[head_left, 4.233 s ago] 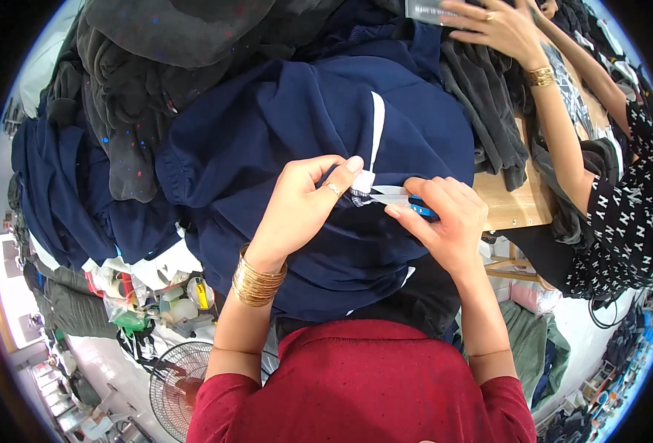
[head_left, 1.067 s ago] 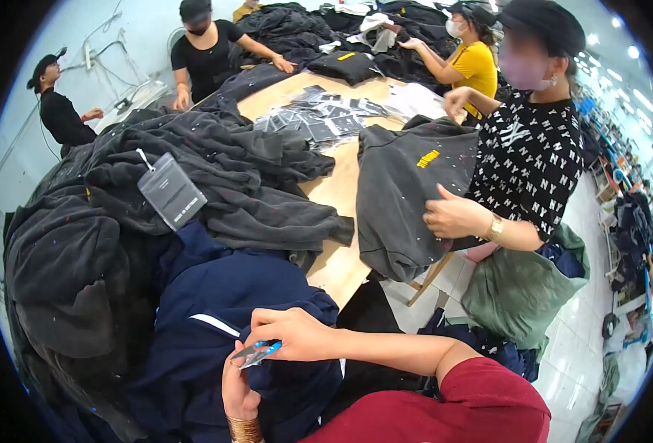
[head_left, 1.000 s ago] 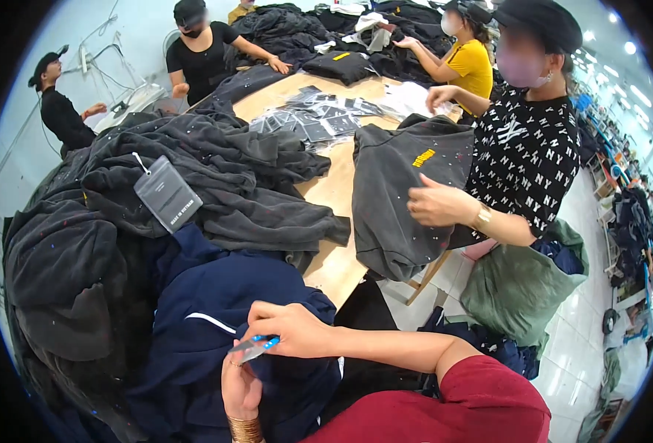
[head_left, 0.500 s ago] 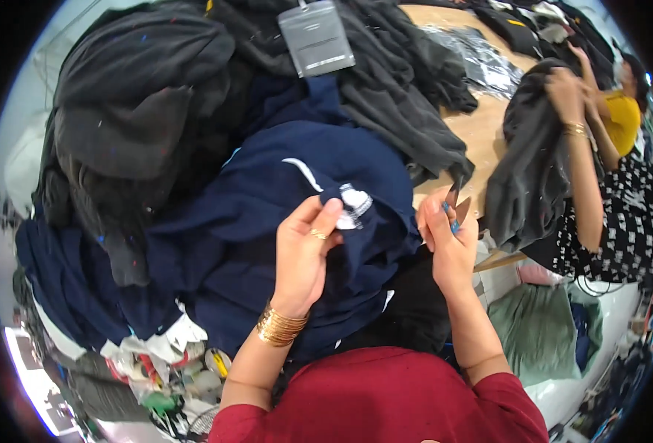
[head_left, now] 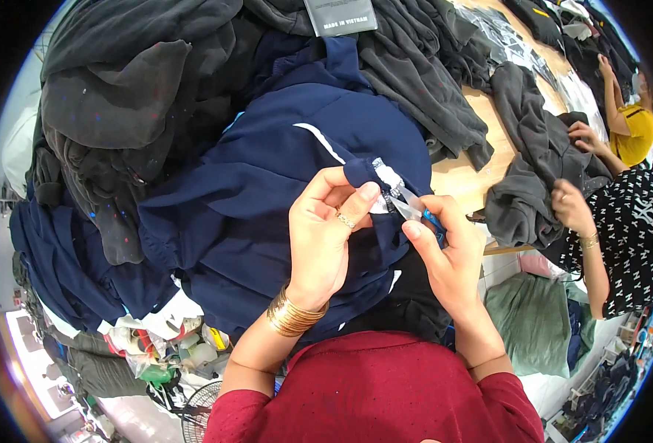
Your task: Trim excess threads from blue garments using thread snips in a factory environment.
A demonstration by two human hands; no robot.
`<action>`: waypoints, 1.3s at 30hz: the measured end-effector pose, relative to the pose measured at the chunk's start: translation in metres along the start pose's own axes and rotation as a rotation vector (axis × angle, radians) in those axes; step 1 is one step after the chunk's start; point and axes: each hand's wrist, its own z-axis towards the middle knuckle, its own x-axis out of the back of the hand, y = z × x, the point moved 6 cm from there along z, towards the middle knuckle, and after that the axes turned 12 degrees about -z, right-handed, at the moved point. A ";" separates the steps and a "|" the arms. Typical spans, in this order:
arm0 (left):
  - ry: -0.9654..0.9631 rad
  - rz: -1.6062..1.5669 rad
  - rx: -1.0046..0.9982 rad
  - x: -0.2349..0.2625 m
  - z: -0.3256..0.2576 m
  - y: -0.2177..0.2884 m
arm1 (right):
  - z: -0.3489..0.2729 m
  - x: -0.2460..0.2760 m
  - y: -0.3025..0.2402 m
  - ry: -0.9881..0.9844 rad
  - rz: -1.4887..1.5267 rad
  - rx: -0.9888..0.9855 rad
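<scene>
**Navy cloth pinched up, snips at the white label**

Navy fabric fills the middle of the view: a dark blue garment [head_left: 267, 199] lies spread over a heap of clothes, and the left hand [head_left: 326, 229] has closed thumb and fingers on a fold of it, lifting a small white label [head_left: 385, 181] clear of the cloth. Just right of that pinch, the right hand [head_left: 445, 251] is closed around a pair of small blue-handled snips [head_left: 414, 210], blades pointing up and left so their tips meet the label right beside the left thumb.

Judging by this, the trimming at the label is under way, not finished: the label is attached and the blades sit on it. Whether any thread is already cut is too small to tell. The rest of the garment looks unhandled.

Room is tight at the grip. The blade tips work touching distance from the left fingertips, so that is the edge to mind. Above and left of the hands, dark grey clothes [head_left: 142, 103] are piled high over the navy one. To the right, a bare strip of wooden table [head_left: 463, 177] ends near the right hand; beyond it, another person's hands [head_left: 570, 207] handle a grey garment [head_left: 526, 184], well apart.
</scene>
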 end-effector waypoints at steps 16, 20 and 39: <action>0.007 -0.025 -0.058 -0.001 -0.001 -0.008 | 0.003 0.000 -0.006 0.056 -0.181 0.068; 0.009 -0.071 -0.022 -0.003 -0.002 -0.008 | 0.003 -0.001 -0.006 0.055 -0.155 0.044; 0.018 -0.102 0.010 -0.002 -0.006 -0.012 | 0.000 -0.003 -0.005 0.066 -0.117 0.026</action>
